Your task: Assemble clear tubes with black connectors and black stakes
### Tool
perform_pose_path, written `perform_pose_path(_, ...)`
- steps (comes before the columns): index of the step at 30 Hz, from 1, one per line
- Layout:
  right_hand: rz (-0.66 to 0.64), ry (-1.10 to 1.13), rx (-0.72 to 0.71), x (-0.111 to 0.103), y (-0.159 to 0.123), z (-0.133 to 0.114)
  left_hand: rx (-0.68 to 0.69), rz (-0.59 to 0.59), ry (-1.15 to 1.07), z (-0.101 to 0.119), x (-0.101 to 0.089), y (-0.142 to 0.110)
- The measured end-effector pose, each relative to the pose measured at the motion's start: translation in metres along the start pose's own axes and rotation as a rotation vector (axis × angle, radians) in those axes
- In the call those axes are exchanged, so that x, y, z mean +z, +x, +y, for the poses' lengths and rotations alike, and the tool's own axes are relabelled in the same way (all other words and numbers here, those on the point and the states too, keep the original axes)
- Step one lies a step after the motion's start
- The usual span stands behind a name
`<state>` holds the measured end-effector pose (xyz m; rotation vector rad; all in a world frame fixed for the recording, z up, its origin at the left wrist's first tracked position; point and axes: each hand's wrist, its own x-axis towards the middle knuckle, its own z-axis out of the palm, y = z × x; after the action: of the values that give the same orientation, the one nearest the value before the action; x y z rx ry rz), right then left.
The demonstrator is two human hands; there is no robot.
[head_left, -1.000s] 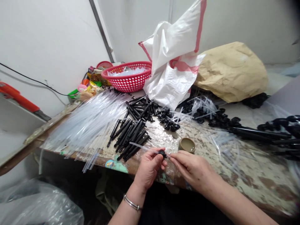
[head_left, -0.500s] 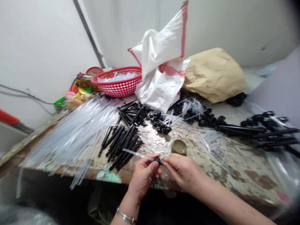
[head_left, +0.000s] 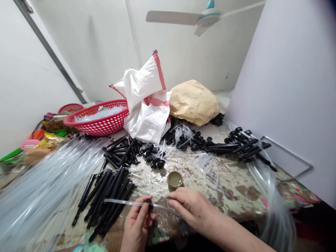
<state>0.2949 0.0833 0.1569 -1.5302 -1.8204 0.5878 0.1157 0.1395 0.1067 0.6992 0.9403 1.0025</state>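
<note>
Below and slightly left of a small brown cup (head_left: 170,186) of murky liquid (head_left: 175,179), on a worn, flaking surface (head_left: 244,192): a bare left hand (head_left: 137,222), grip narrow, thumb and fingers closed on a small black fitting (head_left: 150,204). Extending from both sides of that fitting, a thin clear tube (head_left: 119,201), its left end above a bundle of black rods (head_left: 111,197), its other stretch leading under the right hand (head_left: 194,210). Just on the near side of the cup, that right hand, palm down, fingers close together; impossible to tell whether pinching the tube or merely above it. To the cup's left, beyond the rods, a broad spread of long clear tubing (head_left: 57,171). Behind the cup and a little left, a cluster of black caps (head_left: 154,159); farther back, a red perforated basket (head_left: 98,128), a white sack (head_left: 147,120) with red edging and crumpled brown paper (head_left: 194,103). Right of the cup, loose clear offcuts (head_left: 207,166) and, farther off, more black parts (head_left: 241,147).
</note>
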Motion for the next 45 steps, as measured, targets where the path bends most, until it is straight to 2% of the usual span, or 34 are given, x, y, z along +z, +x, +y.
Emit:
perform_pose_path(4, 0.029, 0.039, 0.072, -0.022, -0.013, 0.02, -0.009, 0.003, 0.021, -0.002, -0.001, -0.001)
perform_pose_path(8, 0.098, 0.025, 0.15, -0.04, -0.014, 0.042, -0.028, -0.038, 0.059, -0.003, -0.003, -0.001)
perform_pose_path(13, 0.154, -0.028, 0.2, -0.058, 0.001, 0.066, -0.004, -0.075, 0.11, -0.002, 0.001, -0.003)
perform_pose_path(17, 0.132, -0.108, 0.153, -0.06, 0.019, 0.068, 0.011, -0.065, 0.136, 0.001, 0.006, -0.007)
perform_pose_path(23, 0.043, -0.149, 0.006, -0.044, 0.051, 0.046, 0.018, -0.118, 0.166, 0.0, 0.003, -0.009)
perform_pose_path(31, -0.094, -0.218, -0.173, -0.004, 0.09, 0.017, 0.026, -0.182, 0.175, -0.002, -0.002, -0.012)
perform_pose_path(39, -0.257, -0.355, -0.158, 0.03, 0.117, -0.002, 0.009, -0.273, 0.131, -0.001, -0.007, -0.01)
perform_pose_path(45, -0.273, -0.377, -0.163, 0.057, 0.159, -0.003, -0.06, -0.334, 0.109, 0.001, -0.009, -0.008)
